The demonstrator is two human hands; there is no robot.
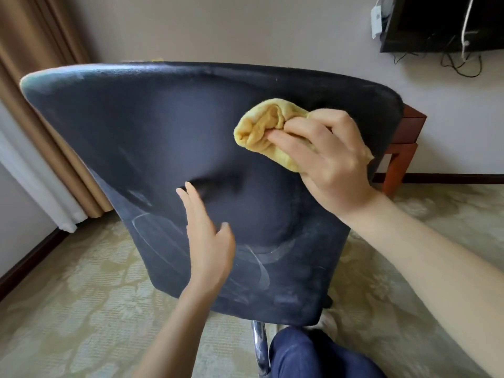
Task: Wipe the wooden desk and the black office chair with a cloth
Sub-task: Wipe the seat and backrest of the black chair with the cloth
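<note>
The back of the black office chair (152, 137) fills the middle of the view, dusty and streaked with pale marks low down. My right hand (327, 159) grips a bunched yellow cloth (261, 129) and presses it against the upper right of the chair back. My left hand (210, 236) lies flat with straight fingers against the lower middle of the chair back. A corner of the reddish wooden desk (403, 143) shows behind the chair's right edge.
A chrome chair leg (260, 347) stands below the backrest beside my knee in blue trousers (313, 356). Brown curtains (35, 77) hang at the left. A black screen (447, 23) with dangling cables is mounted top right. Patterned carpet (81, 296) covers the floor.
</note>
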